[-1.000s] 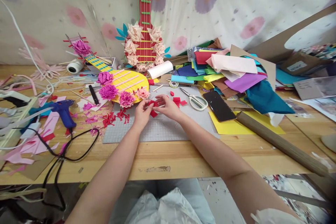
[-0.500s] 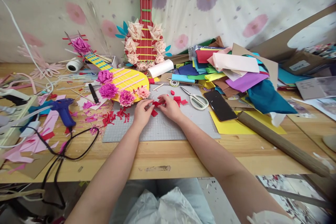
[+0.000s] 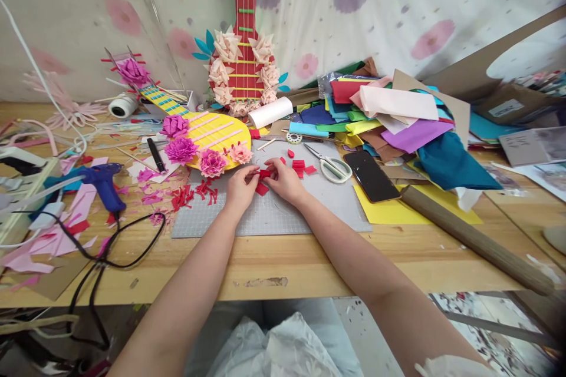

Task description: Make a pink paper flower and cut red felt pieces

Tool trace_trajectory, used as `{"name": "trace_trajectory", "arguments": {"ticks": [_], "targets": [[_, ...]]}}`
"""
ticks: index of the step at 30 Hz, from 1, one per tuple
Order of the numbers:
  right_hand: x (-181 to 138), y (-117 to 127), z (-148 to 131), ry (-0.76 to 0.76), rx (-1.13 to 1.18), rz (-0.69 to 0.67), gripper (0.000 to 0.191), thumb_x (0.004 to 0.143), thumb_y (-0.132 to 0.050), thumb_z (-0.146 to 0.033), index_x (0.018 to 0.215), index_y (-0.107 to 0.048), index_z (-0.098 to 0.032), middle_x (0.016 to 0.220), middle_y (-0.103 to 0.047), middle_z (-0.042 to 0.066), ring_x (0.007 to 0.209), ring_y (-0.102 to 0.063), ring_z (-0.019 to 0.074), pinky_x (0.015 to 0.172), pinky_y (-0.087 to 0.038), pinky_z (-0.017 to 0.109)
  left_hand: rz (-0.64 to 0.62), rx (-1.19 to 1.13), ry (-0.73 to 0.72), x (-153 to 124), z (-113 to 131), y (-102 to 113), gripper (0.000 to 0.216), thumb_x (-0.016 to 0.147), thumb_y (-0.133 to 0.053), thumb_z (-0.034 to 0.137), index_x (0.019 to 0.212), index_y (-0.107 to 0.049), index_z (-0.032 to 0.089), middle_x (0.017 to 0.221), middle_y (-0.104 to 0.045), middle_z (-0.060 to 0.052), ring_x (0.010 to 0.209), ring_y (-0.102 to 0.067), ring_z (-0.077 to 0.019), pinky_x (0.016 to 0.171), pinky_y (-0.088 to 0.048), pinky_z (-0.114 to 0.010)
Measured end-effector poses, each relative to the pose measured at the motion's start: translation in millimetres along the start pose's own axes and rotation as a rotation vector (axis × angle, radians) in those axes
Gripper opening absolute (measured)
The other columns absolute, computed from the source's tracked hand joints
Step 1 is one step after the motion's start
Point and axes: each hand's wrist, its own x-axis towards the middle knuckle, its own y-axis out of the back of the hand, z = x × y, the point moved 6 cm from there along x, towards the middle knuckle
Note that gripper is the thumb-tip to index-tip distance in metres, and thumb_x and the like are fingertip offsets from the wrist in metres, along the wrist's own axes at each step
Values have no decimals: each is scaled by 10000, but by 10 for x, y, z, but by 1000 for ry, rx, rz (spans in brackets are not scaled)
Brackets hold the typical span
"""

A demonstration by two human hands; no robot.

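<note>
My left hand (image 3: 241,187) and my right hand (image 3: 286,181) meet over a grey cutting mat (image 3: 269,218), both pinching a small folded red paper piece (image 3: 262,179) between their fingertips. Loose red paper bits (image 3: 299,167) lie just beyond my right hand. Red and pink cuttings (image 3: 191,195) are scattered left of my left hand. A yellow paper guitar (image 3: 207,136) with pink and magenta paper flowers lies behind my left hand.
Scissors (image 3: 329,165) and a black phone (image 3: 371,176) lie right of the mat. A heap of coloured paper sheets (image 3: 389,121) fills the back right. A blue glue gun (image 3: 101,184) with a black cord is at left. A red paper guitar (image 3: 244,41) leans on the wall. A cardboard tube (image 3: 473,238) lies at right.
My hands stay together on the red paper piece, with only small finger shifts. The view has tilted slightly.
</note>
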Motion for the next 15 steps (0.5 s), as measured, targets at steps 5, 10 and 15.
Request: {"name": "trace_trajectory", "arguments": {"ticks": [5, 10, 15], "targets": [[-3, 9, -3, -3, -11, 23, 320, 706, -556, -117, 1009, -507, -208, 869, -655, 15, 697, -596, 136, 661, -454, 275, -7, 19, -1, -11, 42, -18, 304, 717, -548, 109, 1002, -632, 168, 858, -680, -60, 750, -631, -154, 650, -522, -274], [0, 15, -6, -11, -29, 17, 326, 701, -544, -99, 1006, -514, -208, 875, -666, 20, 716, -600, 148, 674, -453, 284, -47, 155, -98, -43, 128, -47, 383, 683, -607, 138, 1063, -608, 178, 972, -665, -70, 809, -616, -169, 691, -513, -295], [-13, 19, -21, 18, -77, 19, 298, 721, -556, -139, 1012, -524, -198, 872, -666, 28, 739, -598, 164, 679, -450, 297, -44, 332, -148, -51, 174, -17, 314, 753, -583, 178, 1064, -627, 171, 900, -673, -70, 875, -588, -209, 786, -485, -351]]}}
